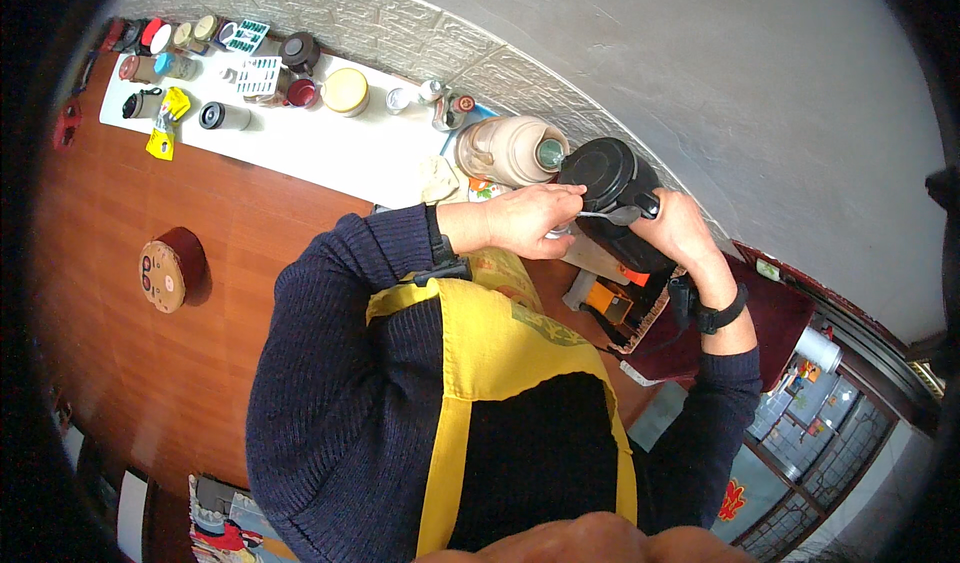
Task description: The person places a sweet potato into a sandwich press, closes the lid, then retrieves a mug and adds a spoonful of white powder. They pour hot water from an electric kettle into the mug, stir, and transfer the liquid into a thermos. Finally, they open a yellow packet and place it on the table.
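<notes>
My right hand (679,229) is closed around the handle of a black kettle (604,173), whose round lid faces the camera. Beside it, my left hand (536,218) grips a metal spoon (619,216), its bowl pointing towards the kettle handle. Something shiny under the left fingers is mostly hidden. The left fingertips are near the kettle's lid; whether they touch it is unclear. A beige thermos flask (499,147) lies beyond the left hand, its greenish mouth or stopper close to the kettle. A cream cloth (441,180) is by the flask.
Jars, cups and a yellow-lidded container (346,90) stand on a white counter (315,150) along the wall. A yellow packet (171,120) lies at its edge. A round stool (163,274) is on the wooden floor, left. A dark box (626,312) with orange items sits below the kettle.
</notes>
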Motion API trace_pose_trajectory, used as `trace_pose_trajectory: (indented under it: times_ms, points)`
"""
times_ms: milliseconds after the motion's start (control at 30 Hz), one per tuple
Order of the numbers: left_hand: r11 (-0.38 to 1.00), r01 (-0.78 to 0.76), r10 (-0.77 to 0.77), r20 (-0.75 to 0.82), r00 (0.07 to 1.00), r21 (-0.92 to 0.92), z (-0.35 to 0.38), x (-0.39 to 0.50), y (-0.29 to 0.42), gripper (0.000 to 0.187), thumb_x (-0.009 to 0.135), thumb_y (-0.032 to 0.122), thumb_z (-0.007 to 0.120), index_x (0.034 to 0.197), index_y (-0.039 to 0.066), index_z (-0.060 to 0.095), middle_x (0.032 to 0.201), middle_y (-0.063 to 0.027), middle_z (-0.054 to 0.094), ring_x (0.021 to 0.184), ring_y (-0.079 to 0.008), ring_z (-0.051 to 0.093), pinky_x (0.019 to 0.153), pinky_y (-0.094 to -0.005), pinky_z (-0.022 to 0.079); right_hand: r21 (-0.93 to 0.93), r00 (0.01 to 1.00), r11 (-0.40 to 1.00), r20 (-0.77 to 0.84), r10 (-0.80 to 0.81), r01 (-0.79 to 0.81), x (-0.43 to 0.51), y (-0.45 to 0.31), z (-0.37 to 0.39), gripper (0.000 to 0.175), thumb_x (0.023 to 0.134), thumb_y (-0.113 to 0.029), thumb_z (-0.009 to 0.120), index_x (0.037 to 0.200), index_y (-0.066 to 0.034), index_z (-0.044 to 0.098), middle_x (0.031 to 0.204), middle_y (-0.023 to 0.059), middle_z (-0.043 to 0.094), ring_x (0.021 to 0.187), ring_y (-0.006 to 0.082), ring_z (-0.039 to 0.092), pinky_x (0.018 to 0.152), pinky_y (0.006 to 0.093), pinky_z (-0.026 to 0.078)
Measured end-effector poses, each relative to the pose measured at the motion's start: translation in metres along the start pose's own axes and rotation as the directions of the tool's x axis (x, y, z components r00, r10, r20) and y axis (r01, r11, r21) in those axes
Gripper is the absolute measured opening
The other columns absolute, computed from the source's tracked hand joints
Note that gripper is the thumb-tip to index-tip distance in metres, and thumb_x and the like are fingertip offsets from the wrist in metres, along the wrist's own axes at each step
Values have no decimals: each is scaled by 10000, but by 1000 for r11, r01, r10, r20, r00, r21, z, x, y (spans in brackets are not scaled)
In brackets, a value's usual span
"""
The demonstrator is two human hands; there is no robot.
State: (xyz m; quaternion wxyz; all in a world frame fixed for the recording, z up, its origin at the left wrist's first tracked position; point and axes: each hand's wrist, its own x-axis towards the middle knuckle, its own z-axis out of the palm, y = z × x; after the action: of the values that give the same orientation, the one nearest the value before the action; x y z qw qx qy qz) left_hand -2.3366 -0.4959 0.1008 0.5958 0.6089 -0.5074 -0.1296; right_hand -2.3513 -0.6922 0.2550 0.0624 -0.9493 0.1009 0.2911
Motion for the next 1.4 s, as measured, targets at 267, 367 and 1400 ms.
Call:
trace_pose_trajectory:
  times_ms: [267,367,1400]
  points:
    - [1000,10,-9,24,1000,-21,-4,0,1,248,738,177,625,755,-13,467,803,-232,556,1022,-437,544,993,-453,408,-40,1000,999,3,-7,7,-1,-9,-7,311,666,-266,664,741,34,635,713,257,612,733,392,639,656,418,508]
    - [1000,6,-5,24,1000,-30,-5,-1,1,244,738,172,625,756,-12,466,800,-230,554,1013,-436,547,994,-453,408,-56,1000,998,-3,-4,4,-1,-13,-9,312,661,-269,645,732,35,642,716,265,609,731,406,632,671,429,513]
    - [997,-38,39,9,999,-62,-9,1,1,230,747,166,628,742,8,462,748,-197,532,964,-415,557,1017,-446,390,-147,999,989,37,25,-19,0,-23,-19,351,653,-273,637,783,52,657,760,283,616,775,413,634,718,429,517]
